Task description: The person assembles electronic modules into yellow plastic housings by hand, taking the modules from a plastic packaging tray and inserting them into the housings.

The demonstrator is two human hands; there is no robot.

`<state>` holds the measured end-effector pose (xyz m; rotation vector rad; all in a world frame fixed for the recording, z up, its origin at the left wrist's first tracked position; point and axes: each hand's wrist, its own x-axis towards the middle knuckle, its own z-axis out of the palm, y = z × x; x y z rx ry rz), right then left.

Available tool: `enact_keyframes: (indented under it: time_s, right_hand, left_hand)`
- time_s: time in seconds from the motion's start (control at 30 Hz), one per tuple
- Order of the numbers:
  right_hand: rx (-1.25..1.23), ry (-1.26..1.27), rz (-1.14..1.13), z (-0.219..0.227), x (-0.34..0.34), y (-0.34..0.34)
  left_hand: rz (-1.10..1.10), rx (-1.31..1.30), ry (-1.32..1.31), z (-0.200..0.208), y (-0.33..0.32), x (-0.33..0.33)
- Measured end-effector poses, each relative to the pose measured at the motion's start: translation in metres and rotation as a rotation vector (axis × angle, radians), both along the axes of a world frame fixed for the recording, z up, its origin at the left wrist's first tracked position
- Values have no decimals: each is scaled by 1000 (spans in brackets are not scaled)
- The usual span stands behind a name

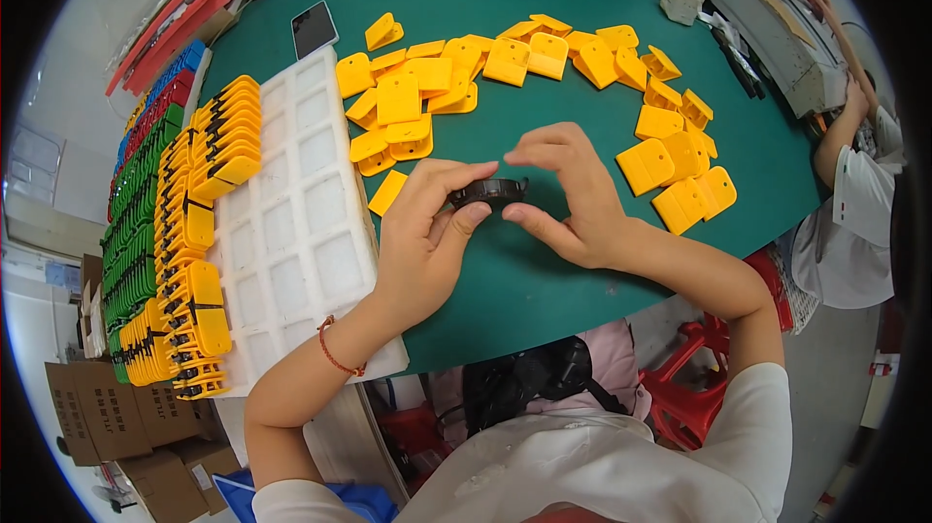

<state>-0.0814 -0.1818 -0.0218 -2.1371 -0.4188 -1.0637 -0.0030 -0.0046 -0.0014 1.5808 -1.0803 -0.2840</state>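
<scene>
Fingers of the left hand pinch a black ring-shaped piece above the green table; the right hand curves beside it, thumb and forefinger parted, contact unclear. Loose yellow clips beyond seem unfinished, while black-banded yellow clips along the white tray look done.
</scene>
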Motion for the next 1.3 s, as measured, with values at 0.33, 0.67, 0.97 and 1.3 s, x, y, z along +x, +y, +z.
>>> enact_keyframes:
  time_s: [0.33, 0.67, 0.97, 1.3]
  right_hand:
    - [-351, 10, 153, -3, 0, -3]
    - [-318, -114, 265, -7, -1, 1]
    - [-329, -123, 257, -4, -3, -3]
    - [-286, -239, 90, -2, -3, -8]
  left_hand:
    - [-1, -67, -294, -3, -2, -6]
    - [-101, -115, -360, -2, -2, -5]
    - [-190, -91, -252, -1, 1, 3]
    - [-195, -21, -156, -6, -1, 10]
